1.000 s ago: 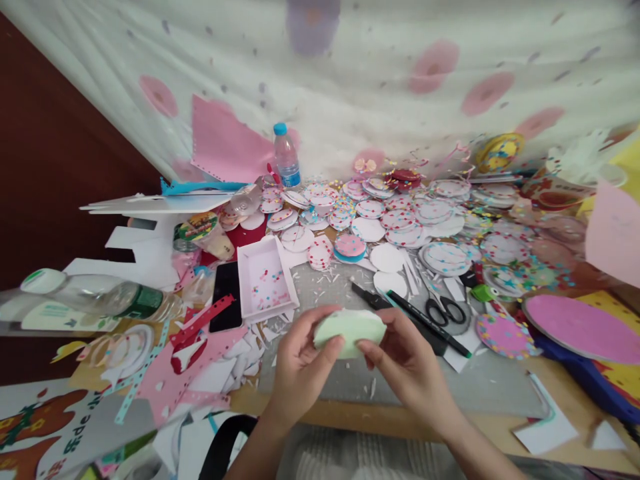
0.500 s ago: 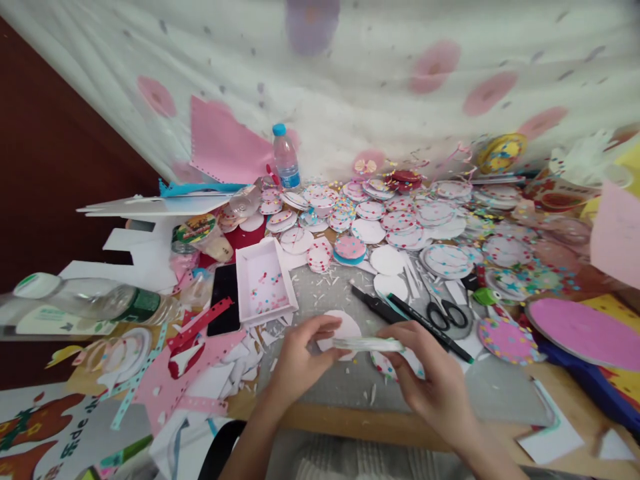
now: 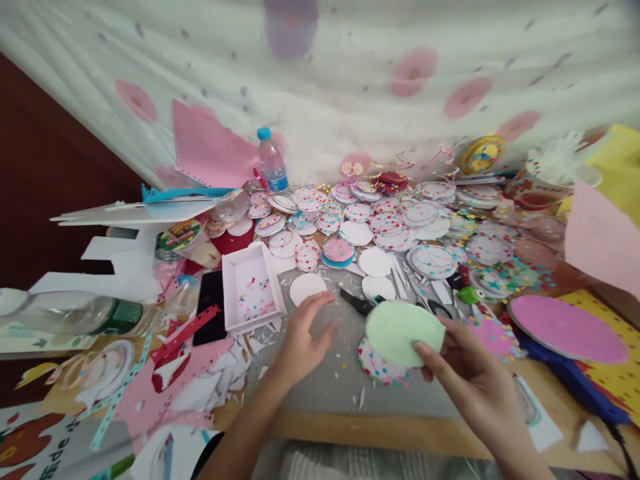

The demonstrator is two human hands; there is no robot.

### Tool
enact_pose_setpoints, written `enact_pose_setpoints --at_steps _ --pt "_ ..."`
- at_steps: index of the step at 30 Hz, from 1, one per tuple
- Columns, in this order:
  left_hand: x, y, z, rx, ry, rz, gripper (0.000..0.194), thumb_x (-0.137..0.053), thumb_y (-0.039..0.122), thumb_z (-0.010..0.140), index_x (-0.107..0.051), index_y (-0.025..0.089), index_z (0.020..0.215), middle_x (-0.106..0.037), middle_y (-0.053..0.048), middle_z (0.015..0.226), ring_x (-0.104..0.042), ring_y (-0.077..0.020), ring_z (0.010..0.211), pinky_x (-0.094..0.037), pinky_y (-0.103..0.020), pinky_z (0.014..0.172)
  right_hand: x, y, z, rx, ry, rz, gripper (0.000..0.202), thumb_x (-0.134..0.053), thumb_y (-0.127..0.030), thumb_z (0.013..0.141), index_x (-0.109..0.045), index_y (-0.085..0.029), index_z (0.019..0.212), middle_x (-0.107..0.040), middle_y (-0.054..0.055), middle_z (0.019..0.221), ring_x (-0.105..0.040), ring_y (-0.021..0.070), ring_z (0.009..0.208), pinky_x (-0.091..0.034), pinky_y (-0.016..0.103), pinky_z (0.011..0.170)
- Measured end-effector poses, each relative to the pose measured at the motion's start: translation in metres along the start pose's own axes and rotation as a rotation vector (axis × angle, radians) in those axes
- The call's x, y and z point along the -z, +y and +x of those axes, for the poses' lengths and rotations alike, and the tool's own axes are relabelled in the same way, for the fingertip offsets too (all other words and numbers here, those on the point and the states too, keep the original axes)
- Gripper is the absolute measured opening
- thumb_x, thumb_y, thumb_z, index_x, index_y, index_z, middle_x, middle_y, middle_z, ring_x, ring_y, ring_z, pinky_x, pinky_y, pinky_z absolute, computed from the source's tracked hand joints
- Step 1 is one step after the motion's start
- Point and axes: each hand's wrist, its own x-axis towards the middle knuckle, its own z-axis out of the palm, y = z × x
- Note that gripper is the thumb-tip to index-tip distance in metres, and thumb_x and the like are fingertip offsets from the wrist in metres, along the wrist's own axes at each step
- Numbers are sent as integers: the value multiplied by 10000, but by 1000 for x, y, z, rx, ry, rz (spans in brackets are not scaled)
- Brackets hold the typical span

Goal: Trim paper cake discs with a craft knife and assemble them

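Between the thumb and fingers of my right hand [image 3: 465,373] is a pale green paper disc [image 3: 403,332], its flat face tilted toward me. Below and partly behind it, a white disc with red and teal dots [image 3: 375,365] lies on the grey mat [image 3: 320,390]. My left hand [image 3: 307,343] hovers over the mat with fingers apart and nothing in them. Just beyond its fingertips lies a plain white disc [image 3: 306,288]. A black cutter [image 3: 356,301] sticks out from behind the green disc, and the scissors [image 3: 439,308] are partly covered by my right hand.
A white box [image 3: 254,293] holding confetti stands left of the mat, beside a black phone [image 3: 210,313]. Many decorated discs [image 3: 390,223] fill the back. A water bottle [image 3: 273,163] stands behind them. A large clear bottle [image 3: 90,310] lies at left; a pink disc [image 3: 565,327] is at right.
The green disc, edge-on between both hands before, has turned flat toward me and moved right in my right hand. My left hand has let go. The white disc now lies farther back.
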Motion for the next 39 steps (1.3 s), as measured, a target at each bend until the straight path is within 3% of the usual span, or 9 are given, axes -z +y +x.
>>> enact_pose_setpoints --at_steps 2,5,9,13,17,24,28,32,39 --pt "-1 22 -2 129 -109 -367 416 -598 405 884 -564 191 1239 -662 -137 1222 -653 -249 1098 -539 -376 924 -6 -8 8 -26 -184 -27 276 -626 -389 892 -580 -239 1119 -643 -3 690 -584 135 491 -478 233 429" --pt "-2 39 -11 298 -107 -477 384 -641 418 850 -604 180 1149 -734 -88 993 -698 -184 841 -542 -238 685 -15 -20 35 76 -509 -215 279 -471 -387 980 -587 -201 1153 -668 15 731 -625 135 571 -507 224 516" --pt "-1 18 -28 361 86 -239 242 -586 348 875 -637 169 1031 -746 -69 946 -692 -172 816 -526 -224 667 -36 -26 89 426 -552 -866 287 -356 -231 1015 -578 -139 1171 -677 113 1016 -678 166 825 -523 258 733" --pt "1 -14 -47 278 209 133 235 -516 311 909 -641 173 1052 -745 -73 942 -698 -190 804 -545 -283 703 -72 -13 126 504 -697 -1028 168 -492 -121 924 -656 -121 956 -670 152 998 -682 246 891 -515 308 749" --pt "0 -24 -59 228 251 249 217 -512 267 911 -663 186 1044 -738 -82 1005 -689 -225 923 -540 -352 825 -97 5 138 525 -757 -1065 196 -489 -16 869 -660 -112 882 -684 168 976 -685 251 889 -511 298 722" --pt "-8 -21 -52 23 294 328 275 -553 260 909 -630 194 1165 -650 -115 1201 -573 -257 1178 -445 -451 1034 -72 -17 120 501 -674 -877 181 -506 -98 920 -595 -142 1071 -697 95 958 -673 172 805 -506 254 706" --pt "-15 -4 -47 -203 356 280 405 -636 268 882 -534 201 1268 -644 -109 1103 -637 -208 993 -541 -358 872 -61 -35 70 426 -618 -534 83 -528 -216 944 -557 -185 1015 -663 5 793 -607 112 639 -484 204 591" --pt "-18 12 -51 -385 326 219 250 -607 138 892 -603 204 1133 -681 -59 947 -665 -154 875 -551 -255 783 -63 -34 26 284 -609 -169 47 -565 -257 934 -567 -210 927 -648 -2 808 -595 118 678 -486 215 618" --pt "-12 -1 -66 -284 321 194 118 -630 112 865 -659 178 957 -686 -29 824 -652 -111 705 -541 -191 666 -8 12 15 463 -181 -594 112 -465 -195 972 -566 -197 1021 -628 68 920 -615 190 836 -487 298 727"
